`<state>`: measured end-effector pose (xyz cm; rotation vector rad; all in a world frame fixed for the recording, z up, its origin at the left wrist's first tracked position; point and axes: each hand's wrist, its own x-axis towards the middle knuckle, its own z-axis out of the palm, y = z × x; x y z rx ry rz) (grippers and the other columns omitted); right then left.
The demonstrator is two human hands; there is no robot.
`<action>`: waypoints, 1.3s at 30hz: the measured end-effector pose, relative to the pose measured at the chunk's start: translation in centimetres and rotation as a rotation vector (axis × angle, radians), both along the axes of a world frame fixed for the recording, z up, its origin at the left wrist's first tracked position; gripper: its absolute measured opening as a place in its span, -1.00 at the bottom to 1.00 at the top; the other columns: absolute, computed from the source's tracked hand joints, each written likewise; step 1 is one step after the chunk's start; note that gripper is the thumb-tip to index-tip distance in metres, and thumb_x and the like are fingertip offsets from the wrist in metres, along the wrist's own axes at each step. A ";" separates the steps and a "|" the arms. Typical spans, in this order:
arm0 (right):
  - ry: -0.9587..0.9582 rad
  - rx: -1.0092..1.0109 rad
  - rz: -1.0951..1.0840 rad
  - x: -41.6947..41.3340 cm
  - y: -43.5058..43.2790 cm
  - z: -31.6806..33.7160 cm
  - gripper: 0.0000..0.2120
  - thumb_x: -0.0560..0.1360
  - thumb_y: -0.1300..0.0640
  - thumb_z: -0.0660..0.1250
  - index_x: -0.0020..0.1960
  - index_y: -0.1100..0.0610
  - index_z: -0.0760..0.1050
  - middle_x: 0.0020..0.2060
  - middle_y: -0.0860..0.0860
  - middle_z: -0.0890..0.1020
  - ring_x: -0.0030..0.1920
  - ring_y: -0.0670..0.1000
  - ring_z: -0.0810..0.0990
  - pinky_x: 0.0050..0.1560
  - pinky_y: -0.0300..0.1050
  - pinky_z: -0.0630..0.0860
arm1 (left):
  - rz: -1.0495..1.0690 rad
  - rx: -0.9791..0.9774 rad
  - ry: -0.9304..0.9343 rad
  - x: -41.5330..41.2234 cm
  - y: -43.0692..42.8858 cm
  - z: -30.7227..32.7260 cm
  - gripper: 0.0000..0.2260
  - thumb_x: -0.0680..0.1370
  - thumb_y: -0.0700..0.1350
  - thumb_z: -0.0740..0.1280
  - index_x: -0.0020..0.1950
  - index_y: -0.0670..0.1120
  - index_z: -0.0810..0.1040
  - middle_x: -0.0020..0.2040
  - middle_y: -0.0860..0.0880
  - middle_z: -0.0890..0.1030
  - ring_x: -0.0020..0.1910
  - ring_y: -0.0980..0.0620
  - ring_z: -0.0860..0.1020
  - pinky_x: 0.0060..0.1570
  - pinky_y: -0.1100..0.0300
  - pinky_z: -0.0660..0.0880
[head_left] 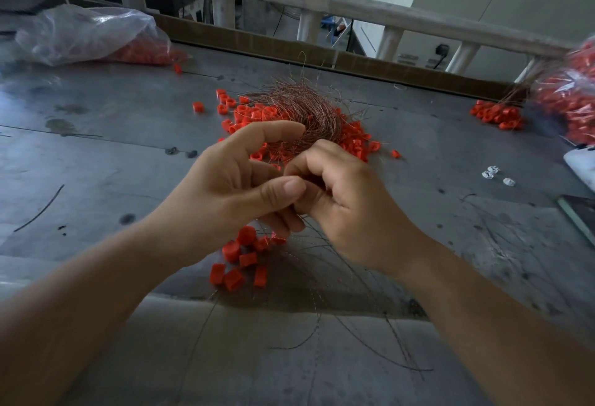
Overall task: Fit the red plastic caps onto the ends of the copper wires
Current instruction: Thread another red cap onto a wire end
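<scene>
Both hands meet just above the near part of the metal tabletop (96, 154). The left hand (238, 186) presses its thumb toward the right hand's knuckles, its lower fingers curled under, seemingly on fine strands that trail out below; its index finger arches free above. The right hand (347, 206) has its fingers curled tight on something small. Only a sliver of red shows where the hands touch, probably a red cap (290, 176), but the wire end going into it is hidden.

Just below the hands lies a cluster of capped ends (244, 257), with thin wires (322, 315) running off over the table edge. Beyond the hands lies the tangled nest of copper wires (302, 106) on a scatter of loose caps (254, 115).

The wire looks hair-thin, light and springy, so it should buckle if pushed from far back. It is best pinched close to the tip. The caps look small, stiff and smooth, liable to roll or slip, so they want holding by the sides with the open end facing the wire.

Further out are a smaller heap of caps (495, 115), a clear bag (87, 35) of caps at far left, another bag (566, 96) at far right, and a few white clips (492, 172).
</scene>
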<state>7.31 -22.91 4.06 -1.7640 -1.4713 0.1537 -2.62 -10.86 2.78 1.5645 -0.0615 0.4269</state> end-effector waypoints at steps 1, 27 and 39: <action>-0.004 0.007 0.003 0.0 0.0 0.0 -0.92 0.47 0.07 0.23 -0.17 0.06 0.41 -0.23 -0.10 0.44 -0.21 -0.15 0.44 -0.18 -0.30 0.41 | -0.003 0.011 -0.004 0.0 0.0 0.0 -0.42 0.30 0.05 0.42 0.28 -0.03 0.35 -0.28 -0.17 0.64 -0.35 -0.02 0.64 -0.36 0.22 0.55; 0.150 0.133 0.058 0.7 -0.2 0.3 -0.81 0.37 0.09 0.37 -0.04 -0.08 0.50 -0.17 -0.12 0.52 -0.17 -0.14 0.54 -0.22 -0.31 0.48 | 0.014 -0.147 -0.008 0.1 0.7 0.1 -0.54 0.32 -0.06 0.41 0.20 0.01 0.43 -0.32 -0.08 0.64 -0.32 -0.05 0.64 -0.36 0.21 0.56; -0.102 0.105 -0.009 0.4 0.1 -0.3 -0.75 0.52 -0.05 0.20 -0.20 0.10 0.44 -0.28 -0.18 0.36 -0.27 -0.23 0.38 -0.24 -0.42 0.31 | -0.058 0.001 0.026 0.0 0.1 0.1 -0.44 0.32 0.18 0.41 0.25 0.03 0.39 -0.21 -0.08 0.65 -0.29 -0.03 0.64 -0.33 0.21 0.55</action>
